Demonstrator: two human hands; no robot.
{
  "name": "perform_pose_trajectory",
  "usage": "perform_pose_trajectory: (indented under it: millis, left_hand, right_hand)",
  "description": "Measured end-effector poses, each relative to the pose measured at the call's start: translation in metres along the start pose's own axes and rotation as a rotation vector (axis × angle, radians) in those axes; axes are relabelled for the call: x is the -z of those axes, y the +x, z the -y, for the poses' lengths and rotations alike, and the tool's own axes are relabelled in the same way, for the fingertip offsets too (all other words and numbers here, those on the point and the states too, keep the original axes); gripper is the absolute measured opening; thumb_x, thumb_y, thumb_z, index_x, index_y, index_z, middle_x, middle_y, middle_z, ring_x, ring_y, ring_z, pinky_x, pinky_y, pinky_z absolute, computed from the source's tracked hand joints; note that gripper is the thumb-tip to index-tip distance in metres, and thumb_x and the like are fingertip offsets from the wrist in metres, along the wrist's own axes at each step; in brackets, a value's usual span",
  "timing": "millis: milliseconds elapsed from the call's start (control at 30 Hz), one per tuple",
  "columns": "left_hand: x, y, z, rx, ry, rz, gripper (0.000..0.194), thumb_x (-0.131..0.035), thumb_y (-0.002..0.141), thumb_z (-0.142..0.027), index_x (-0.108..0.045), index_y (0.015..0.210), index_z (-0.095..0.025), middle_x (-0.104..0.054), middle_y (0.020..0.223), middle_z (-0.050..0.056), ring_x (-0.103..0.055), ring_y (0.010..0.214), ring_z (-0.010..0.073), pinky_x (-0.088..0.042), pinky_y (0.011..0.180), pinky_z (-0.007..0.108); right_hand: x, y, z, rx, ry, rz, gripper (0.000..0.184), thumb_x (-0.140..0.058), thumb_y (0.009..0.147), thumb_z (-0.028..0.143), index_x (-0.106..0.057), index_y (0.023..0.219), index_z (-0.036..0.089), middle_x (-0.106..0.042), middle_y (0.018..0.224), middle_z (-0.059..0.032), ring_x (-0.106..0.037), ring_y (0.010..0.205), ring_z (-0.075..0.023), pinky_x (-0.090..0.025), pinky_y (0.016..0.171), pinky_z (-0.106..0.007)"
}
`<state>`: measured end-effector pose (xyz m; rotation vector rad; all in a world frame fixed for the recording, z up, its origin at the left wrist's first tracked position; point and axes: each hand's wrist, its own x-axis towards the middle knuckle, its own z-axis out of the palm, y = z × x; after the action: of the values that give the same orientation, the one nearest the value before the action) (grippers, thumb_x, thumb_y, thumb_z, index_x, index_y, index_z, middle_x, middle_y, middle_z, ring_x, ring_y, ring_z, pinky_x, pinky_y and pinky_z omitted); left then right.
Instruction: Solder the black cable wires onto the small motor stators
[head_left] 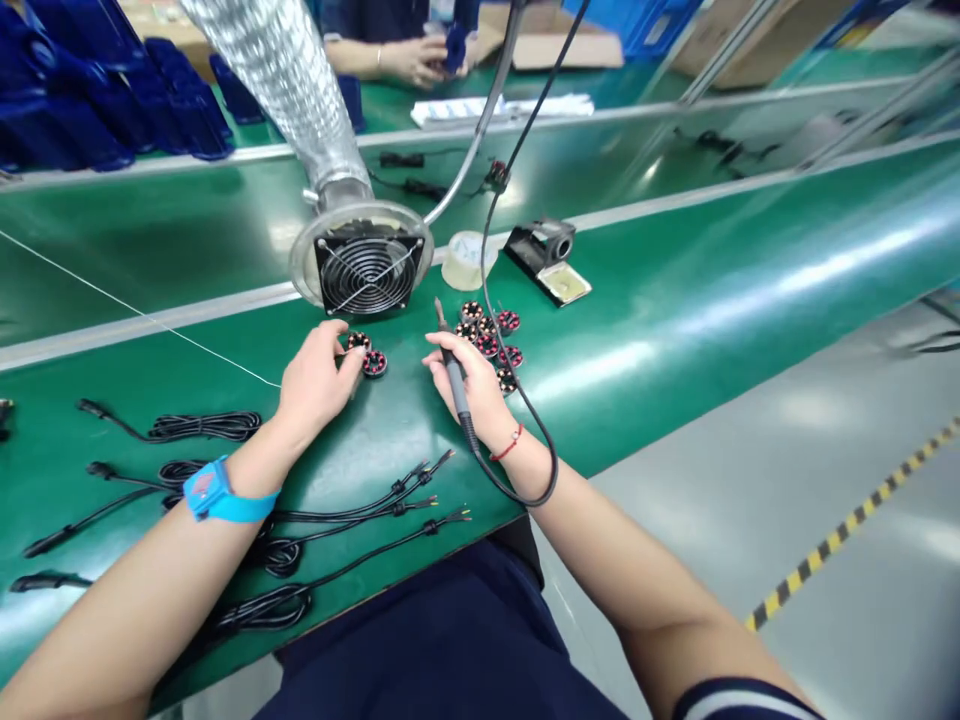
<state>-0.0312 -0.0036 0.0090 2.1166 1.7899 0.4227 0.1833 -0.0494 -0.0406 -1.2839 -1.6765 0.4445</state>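
Observation:
My right hand (474,385) grips a soldering iron (454,380) like a pen, its tip pointing up and away. Beside that hand lies a cluster of small round copper-wound motor stators (487,345), some with red parts. My left hand (319,380) is closed, with its thumb against two more stators (374,363). A thin pale solder wire (202,350) runs from the left to this hand; the fingers hide its end. A fume extractor fan (369,275) sits just beyond. Black cables (352,517) with stripped ends lie under and beside my left forearm.
A soldering iron stand (551,262) with a sponge tray and a roll of clear tape (469,260) stand at the back. The iron's cord (487,210) hangs from above. Across the bench, a co-worker's hands (427,60) hold a blue part, with blue housings (97,90) at left.

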Motion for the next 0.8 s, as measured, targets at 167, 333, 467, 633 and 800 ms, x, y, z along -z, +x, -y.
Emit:
perform_pose_trajectory:
  millis: [167, 333, 467, 633, 800]
  left_hand:
    - [-0.007, -0.004, -0.008, -0.05, 0.195, 0.092, 0.06, -0.056, 0.095, -0.056, -0.053, 0.142, -0.019, -0.064, 0.133, 0.014, -0.066, 0.117, 0.0359, -0.056, 0.085, 0.042]
    - [-0.009, -0.007, -0.009, -0.072, 0.223, 0.087, 0.061, -0.058, 0.095, -0.053, -0.052, 0.142, -0.015, -0.063, 0.134, 0.017, -0.068, 0.114, 0.0349, -0.057, 0.085, 0.04]
    - [-0.006, -0.006, -0.008, -0.077, 0.221, 0.141, 0.056, -0.053, 0.096, -0.049, -0.054, 0.142, -0.017, -0.064, 0.134, 0.017, -0.069, 0.113, 0.0335, -0.056, 0.085, 0.038]
    - [0.007, 0.009, 0.008, 0.059, 0.161, 0.168, 0.049, -0.057, 0.092, -0.044, -0.061, 0.133, -0.019, -0.071, 0.128, 0.014, -0.07, 0.112, 0.0339, -0.055, 0.086, 0.038]
    - [0.042, 0.051, 0.047, 0.321, 0.094, 0.086, 0.043, -0.058, 0.097, -0.046, -0.063, 0.128, -0.017, -0.073, 0.119, 0.013, -0.071, 0.107, 0.0277, -0.057, 0.088, 0.039]
  right_hand:
    - [0.019, 0.04, -0.014, 0.007, -0.139, -0.015, 0.038, -0.055, 0.085, 0.019, -0.066, 0.122, 0.024, -0.075, 0.102, -0.0073, -0.069, 0.104, -0.024, -0.053, 0.104, -0.044]
    - [0.024, 0.085, -0.031, -0.105, -0.133, 0.01, 0.036, -0.056, 0.083, 0.024, -0.066, 0.118, 0.02, -0.075, 0.082, -0.0046, -0.072, 0.079, -0.0224, -0.061, 0.084, -0.041]
    - [0.02, 0.085, -0.032, -0.149, -0.045, 0.053, 0.038, -0.051, 0.091, 0.033, -0.061, 0.123, 0.015, -0.074, 0.072, -0.0029, -0.072, 0.063, -0.0178, -0.058, 0.061, -0.03]
    - [0.02, 0.055, -0.013, -0.084, -0.011, 0.081, 0.036, -0.052, 0.094, 0.032, -0.06, 0.126, 0.018, -0.08, 0.088, -0.0062, -0.077, 0.08, -0.0176, -0.06, 0.079, -0.032]
    - [0.02, 0.037, 0.001, 0.002, 0.05, 0.136, 0.032, -0.053, 0.095, 0.028, -0.062, 0.124, 0.021, -0.08, 0.087, -0.0055, -0.078, 0.078, -0.0178, -0.061, 0.077, -0.03]
